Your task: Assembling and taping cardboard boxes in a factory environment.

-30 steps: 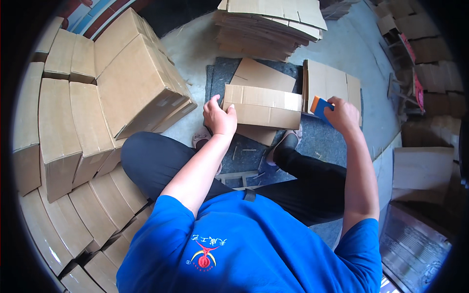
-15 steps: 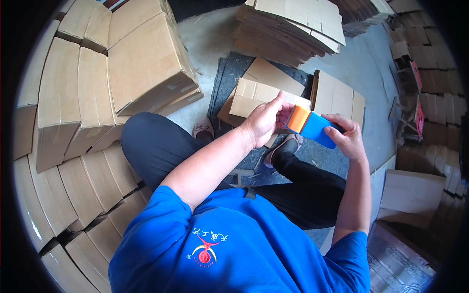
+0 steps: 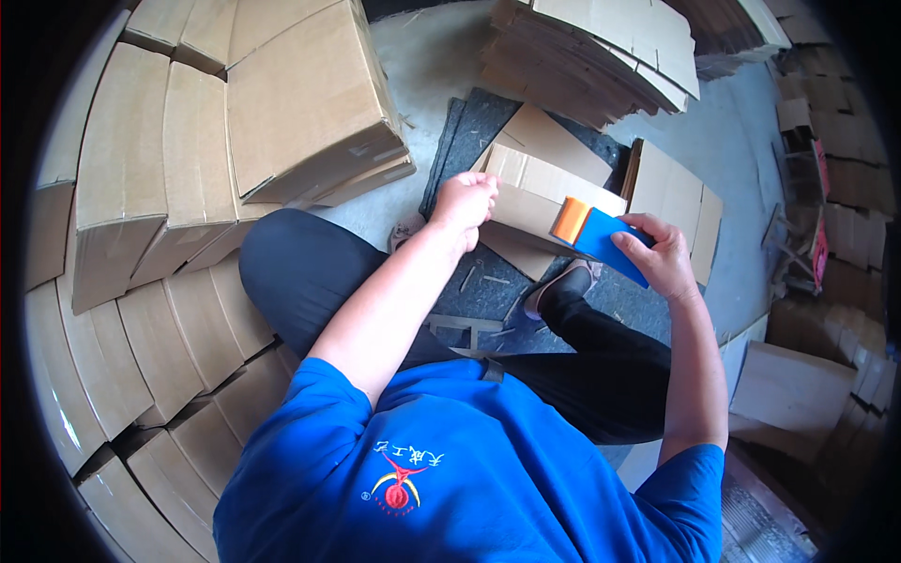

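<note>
My right hand [image 3: 663, 255] grips a blue tape dispenser [image 3: 608, 239] with an orange part at its left end. The dispenser hovers at the near right side of a narrow cardboard box [image 3: 535, 178]. My left hand [image 3: 466, 204] is closed, fingertips pinched together, by the box's left end. Whatever those fingers may hold is too small to make out. Under the box lies a flat cardboard sheet [image 3: 554, 138] on a dark mat [image 3: 466, 131].
Closed cartons [image 3: 300, 103] are stacked high on my left. Flat cardboard sheets [image 3: 619, 42] form a pile at the far side. Folded cardboard [image 3: 668, 202] stands right of the box. My bent knee [image 3: 291, 258] sits near the cartons, and more cardboard [image 3: 793, 385] lies at right.
My left hand has moved left, away from the dispenser's orange end, and its fingers have closed. The dispenser stays in my right hand. The whole view has shifted slightly.
</note>
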Demonstrator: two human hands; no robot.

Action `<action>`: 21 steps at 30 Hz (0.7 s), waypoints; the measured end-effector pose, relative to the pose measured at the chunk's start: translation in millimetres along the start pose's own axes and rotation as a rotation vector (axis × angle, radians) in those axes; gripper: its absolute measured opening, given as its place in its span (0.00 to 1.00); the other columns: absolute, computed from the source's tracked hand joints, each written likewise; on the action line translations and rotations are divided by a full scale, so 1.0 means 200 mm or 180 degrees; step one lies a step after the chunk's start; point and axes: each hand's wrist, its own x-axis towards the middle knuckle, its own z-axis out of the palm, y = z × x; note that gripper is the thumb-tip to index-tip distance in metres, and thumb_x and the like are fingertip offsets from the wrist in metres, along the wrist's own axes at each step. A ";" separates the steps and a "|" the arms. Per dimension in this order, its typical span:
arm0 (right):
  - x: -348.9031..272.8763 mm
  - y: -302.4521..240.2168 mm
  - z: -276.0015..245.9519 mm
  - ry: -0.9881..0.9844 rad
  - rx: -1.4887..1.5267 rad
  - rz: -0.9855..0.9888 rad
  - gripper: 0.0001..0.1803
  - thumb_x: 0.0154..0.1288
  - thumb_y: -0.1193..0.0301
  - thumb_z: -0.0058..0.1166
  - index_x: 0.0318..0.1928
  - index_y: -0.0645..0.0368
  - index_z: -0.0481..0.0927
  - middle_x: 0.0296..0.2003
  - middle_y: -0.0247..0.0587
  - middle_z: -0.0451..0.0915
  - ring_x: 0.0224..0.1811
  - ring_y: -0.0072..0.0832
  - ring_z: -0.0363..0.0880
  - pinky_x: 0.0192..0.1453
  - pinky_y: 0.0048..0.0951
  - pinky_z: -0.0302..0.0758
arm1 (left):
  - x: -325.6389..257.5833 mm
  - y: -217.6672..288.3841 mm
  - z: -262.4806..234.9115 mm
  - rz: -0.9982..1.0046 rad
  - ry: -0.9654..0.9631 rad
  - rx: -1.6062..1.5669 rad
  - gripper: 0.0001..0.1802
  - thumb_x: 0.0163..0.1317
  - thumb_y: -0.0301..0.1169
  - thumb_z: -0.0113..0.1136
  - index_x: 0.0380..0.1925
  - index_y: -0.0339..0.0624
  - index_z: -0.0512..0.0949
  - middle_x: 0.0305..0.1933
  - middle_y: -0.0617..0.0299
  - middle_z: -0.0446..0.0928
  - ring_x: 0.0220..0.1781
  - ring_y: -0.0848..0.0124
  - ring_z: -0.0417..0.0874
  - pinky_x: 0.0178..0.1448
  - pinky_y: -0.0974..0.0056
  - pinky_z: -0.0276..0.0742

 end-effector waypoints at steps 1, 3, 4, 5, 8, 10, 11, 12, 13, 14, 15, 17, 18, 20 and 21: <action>0.03 -0.03 0.00 0.0035 -0.0148 0.0062 0.20 0.62 0.60 0.66 0.48 0.60 0.85 0.34 0.43 0.85 0.38 0.27 0.84 0.48 0.31 0.81 | 0.07 0.03 -0.06 0.0157 0.0198 0.0029 0.07 0.67 0.26 0.59 0.42 0.37 0.79 0.28 0.69 0.73 0.25 0.80 0.69 0.27 0.74 0.67; 0.11 -0.09 0.04 0.0158 -0.0619 0.0101 0.21 0.61 0.58 0.64 0.48 0.58 0.85 0.35 0.48 0.86 0.38 0.33 0.86 0.48 0.34 0.82 | 0.15 0.09 -0.10 0.0077 0.0300 0.0200 0.09 0.65 0.29 0.63 0.43 0.37 0.79 0.28 0.69 0.73 0.25 0.80 0.68 0.27 0.73 0.66; 0.15 -0.12 0.07 0.0181 -0.0765 0.0092 0.21 0.61 0.57 0.63 0.49 0.58 0.86 0.35 0.49 0.86 0.39 0.35 0.86 0.48 0.35 0.82 | 0.19 0.11 -0.09 0.0132 0.0528 0.0255 0.09 0.64 0.31 0.65 0.40 0.37 0.81 0.37 0.59 0.82 0.38 0.71 0.80 0.44 0.65 0.76; 0.19 -0.14 0.09 0.0194 -0.0906 0.0077 0.21 0.61 0.56 0.63 0.49 0.57 0.86 0.36 0.49 0.86 0.39 0.36 0.86 0.49 0.36 0.82 | 0.25 0.11 -0.11 0.0154 0.0650 0.0433 0.09 0.63 0.31 0.66 0.40 0.38 0.82 0.40 0.58 0.83 0.42 0.69 0.81 0.49 0.63 0.76; 0.31 -0.16 0.14 0.0116 -0.1015 0.0139 0.21 0.60 0.55 0.63 0.48 0.55 0.86 0.36 0.48 0.86 0.40 0.37 0.86 0.50 0.36 0.81 | 0.34 0.11 -0.14 0.0188 0.0876 0.0739 0.09 0.61 0.30 0.68 0.39 0.39 0.84 0.41 0.57 0.84 0.44 0.67 0.82 0.52 0.61 0.76; 0.35 -0.15 0.16 0.0055 -0.1029 0.0168 0.21 0.60 0.55 0.63 0.48 0.55 0.87 0.36 0.48 0.86 0.40 0.37 0.86 0.50 0.36 0.81 | 0.39 0.07 -0.18 0.0179 0.0820 0.0936 0.10 0.63 0.35 0.68 0.40 0.42 0.82 0.29 0.68 0.75 0.27 0.78 0.67 0.28 0.69 0.64; 0.37 -0.14 0.17 -0.0029 -0.0988 0.0214 0.21 0.59 0.55 0.63 0.47 0.55 0.87 0.36 0.48 0.86 0.40 0.38 0.87 0.50 0.36 0.81 | 0.41 0.05 -0.20 0.0127 0.0811 0.0836 0.10 0.62 0.35 0.69 0.39 0.42 0.82 0.30 0.67 0.76 0.28 0.77 0.68 0.31 0.69 0.66; 0.38 -0.14 0.18 -0.0113 -0.0948 0.0260 0.20 0.59 0.55 0.63 0.47 0.54 0.87 0.36 0.48 0.87 0.40 0.38 0.87 0.50 0.36 0.81 | 0.42 0.02 -0.20 0.0115 0.0795 0.0835 0.10 0.62 0.35 0.69 0.39 0.42 0.82 0.30 0.67 0.76 0.28 0.77 0.68 0.31 0.69 0.66; 0.39 -0.14 0.20 -0.0117 -0.0952 0.0273 0.20 0.59 0.55 0.63 0.47 0.54 0.87 0.36 0.48 0.87 0.40 0.38 0.87 0.50 0.36 0.81 | 0.43 0.00 -0.20 0.0169 0.0843 0.0835 0.10 0.62 0.35 0.69 0.39 0.42 0.82 0.30 0.67 0.77 0.28 0.77 0.69 0.32 0.69 0.67; 0.40 -0.14 0.21 -0.0082 -0.1104 0.0229 0.20 0.58 0.56 0.63 0.46 0.54 0.88 0.35 0.48 0.87 0.40 0.39 0.87 0.50 0.37 0.81 | 0.44 -0.02 -0.21 0.0223 0.0889 0.0835 0.10 0.63 0.35 0.69 0.39 0.42 0.82 0.30 0.68 0.78 0.28 0.76 0.70 0.34 0.70 0.68; 0.41 -0.14 0.22 -0.0046 -0.1256 0.0187 0.19 0.58 0.56 0.63 0.45 0.53 0.88 0.35 0.49 0.87 0.39 0.39 0.87 0.50 0.37 0.82 | 0.46 -0.04 -0.20 0.0209 0.0877 0.0834 0.10 0.63 0.35 0.69 0.39 0.42 0.82 0.30 0.68 0.78 0.28 0.76 0.70 0.34 0.70 0.68; 0.42 -0.16 0.24 -0.0037 -0.1324 0.0122 0.19 0.58 0.56 0.63 0.45 0.53 0.88 0.34 0.49 0.87 0.39 0.40 0.87 0.50 0.37 0.82 | 0.51 -0.11 -0.23 0.0238 0.0697 0.0635 0.10 0.64 0.35 0.67 0.41 0.41 0.82 0.33 0.66 0.80 0.28 0.76 0.73 0.37 0.69 0.72; 0.42 -0.17 0.26 -0.0014 -0.1385 0.0049 0.19 0.58 0.56 0.63 0.45 0.52 0.88 0.34 0.49 0.87 0.38 0.41 0.87 0.50 0.38 0.82 | 0.53 -0.17 -0.25 0.0163 0.0623 0.0378 0.10 0.66 0.35 0.66 0.42 0.41 0.81 0.34 0.66 0.81 0.31 0.75 0.76 0.39 0.68 0.74; 0.42 -0.20 0.29 -0.0033 -0.1494 0.0049 0.18 0.58 0.56 0.63 0.44 0.52 0.88 0.34 0.49 0.87 0.38 0.41 0.87 0.50 0.38 0.82 | 0.56 -0.26 -0.23 0.0032 0.0561 -0.0119 0.11 0.68 0.34 0.64 0.44 0.39 0.81 0.37 0.64 0.84 0.37 0.73 0.82 0.43 0.65 0.79; 0.41 -0.19 0.29 -0.0018 -0.1613 0.0088 0.18 0.58 0.56 0.63 0.44 0.52 0.88 0.33 0.49 0.87 0.38 0.42 0.87 0.50 0.38 0.82 | 0.54 -0.29 -0.18 -0.0010 0.0567 -0.0303 0.12 0.68 0.35 0.64 0.45 0.39 0.81 0.37 0.64 0.84 0.37 0.73 0.82 0.44 0.65 0.79</action>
